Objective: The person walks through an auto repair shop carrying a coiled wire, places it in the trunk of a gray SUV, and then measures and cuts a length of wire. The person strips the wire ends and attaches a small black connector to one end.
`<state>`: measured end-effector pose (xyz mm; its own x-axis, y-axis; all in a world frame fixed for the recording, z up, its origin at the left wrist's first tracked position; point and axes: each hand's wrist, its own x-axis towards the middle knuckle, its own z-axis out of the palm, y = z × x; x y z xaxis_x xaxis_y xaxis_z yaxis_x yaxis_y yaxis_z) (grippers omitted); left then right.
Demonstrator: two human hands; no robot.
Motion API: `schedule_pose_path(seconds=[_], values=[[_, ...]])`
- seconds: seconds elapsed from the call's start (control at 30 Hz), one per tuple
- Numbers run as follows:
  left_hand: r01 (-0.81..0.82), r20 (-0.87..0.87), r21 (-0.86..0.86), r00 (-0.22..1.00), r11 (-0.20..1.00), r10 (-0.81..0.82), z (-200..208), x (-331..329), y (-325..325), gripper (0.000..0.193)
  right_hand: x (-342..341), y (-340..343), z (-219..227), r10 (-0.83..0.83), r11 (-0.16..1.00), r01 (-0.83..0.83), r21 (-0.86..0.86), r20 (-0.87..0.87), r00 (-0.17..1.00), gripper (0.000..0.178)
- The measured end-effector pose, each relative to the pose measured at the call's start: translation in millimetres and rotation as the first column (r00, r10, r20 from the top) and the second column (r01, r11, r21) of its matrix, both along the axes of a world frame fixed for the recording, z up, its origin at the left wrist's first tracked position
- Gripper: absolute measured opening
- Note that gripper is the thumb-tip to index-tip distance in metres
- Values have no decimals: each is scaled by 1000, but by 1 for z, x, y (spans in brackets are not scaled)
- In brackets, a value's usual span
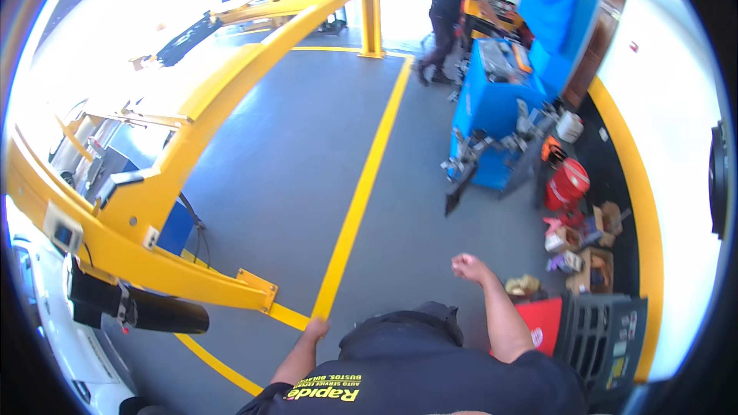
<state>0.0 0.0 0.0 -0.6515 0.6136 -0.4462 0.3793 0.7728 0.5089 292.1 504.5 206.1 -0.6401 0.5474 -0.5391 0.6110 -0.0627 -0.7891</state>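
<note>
My right hand (467,267) hangs ahead of my body over the grey floor, its fingers curled in and no object showing in it. Low on the left, my left hand (317,328) is beside the yellow floor line (367,173). Its fingers are too small and blurred to make out. Neither hand touches anything that I can see. Nearest to my right arm are a red and black machine (596,330) and a pale bundle (523,286) on the floor.
A yellow car lift (231,104) stands on the left, with a white car (61,330) beside it. At the right are a blue tool stand (492,115), a red bucket (567,184) and cardboard boxes (592,270). Another person (450,8) stands at the far end.
</note>
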Motion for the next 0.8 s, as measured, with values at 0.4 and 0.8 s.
schedule_pose_path(seconds=[0.4, 0.8], values=[[145, -182, -116, 969, 983, -164, 45, -475, 447, 29, -351, 387, -48, -428, 897, 390, -210, -188, 884, 20], [137, 412, -428, 909, 893, 58, -6, -695, 750, 35, -776, 852, 72, -398, 896, 443, -2, -444, 803, 42]])
